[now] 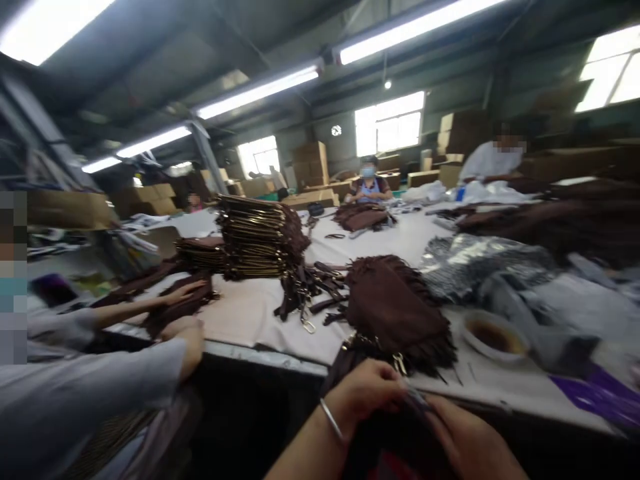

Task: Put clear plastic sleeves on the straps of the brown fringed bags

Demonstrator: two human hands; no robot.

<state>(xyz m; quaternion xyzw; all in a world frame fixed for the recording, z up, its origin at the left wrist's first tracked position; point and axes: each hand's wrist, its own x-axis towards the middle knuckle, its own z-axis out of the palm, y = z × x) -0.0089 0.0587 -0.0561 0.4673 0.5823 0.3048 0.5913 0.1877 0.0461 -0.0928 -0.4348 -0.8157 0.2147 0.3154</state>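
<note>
Low at the table's front edge, my left hand (367, 393), with a silver bangle on the wrist, pinches the edge of a dark brown bag (345, 360). Gold-coloured metal fittings show beside its fingers. Across from it, my right hand (465, 430) is closed on the same dark piece, where a thin greyish strip (417, 400) runs between the hands. Its fingertips are partly hidden, and the lower part of the bag is in deep shadow. Just beyond my hands lies a pile of fringed brown bags (395, 310).
A tall stack of brown bags with gold zippers (253, 237) stands left of centre, straps and clips (307, 300) beside it. At right are a bowl of brown stuff (493, 337), clear plastic (485, 263) and purple wrapping (595, 393). A co-worker's arms (150, 307) reach in at left.
</note>
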